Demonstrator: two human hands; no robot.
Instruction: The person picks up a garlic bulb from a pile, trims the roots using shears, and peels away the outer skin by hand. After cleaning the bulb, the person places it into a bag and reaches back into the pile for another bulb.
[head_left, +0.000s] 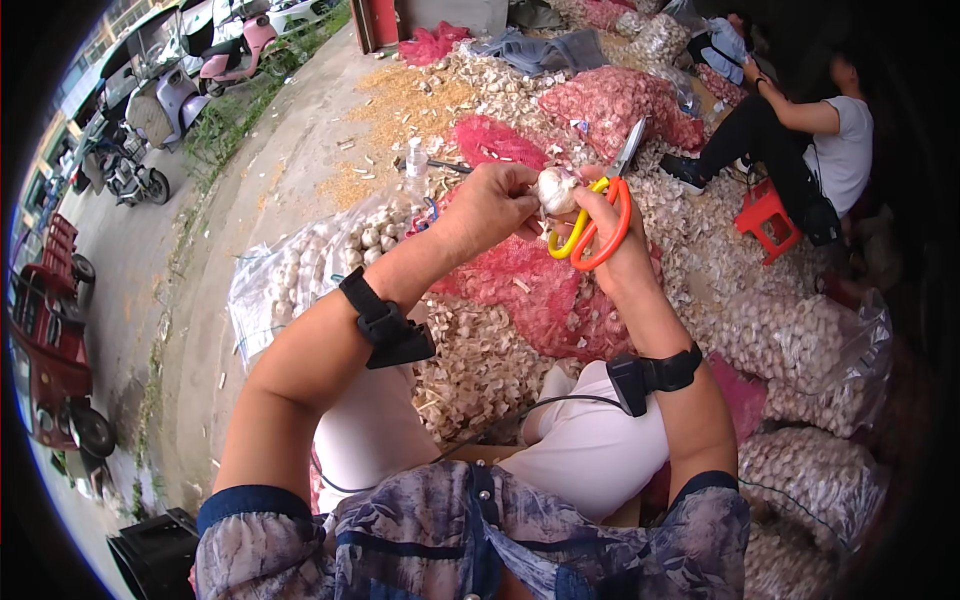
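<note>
A white garlic bulb (557, 190) is between my two hands, over the pink mesh sacking. My left hand (490, 208) is closed in a pinch at the bulb's left side. On the other side, my right hand (622, 250) has its thumb against the bulb. That same hand also carries a pair of scissors (614, 215) with one yellow and one orange handle loop, blades pointing up and away. Below my hands lies the pink mesh sack (545, 300). At left, a clear plastic bag (262, 300) holds many garlic bulbs.
Loose garlic skins (470, 375) cover the ground around my legs. Full garlic bags (800, 345) stand at right. Beyond them, a person (840, 140) sits by a red stool (768, 222), another farther back. A bottle (416, 165) stands behind my left hand. Scooters (165, 105) are parked far left.
</note>
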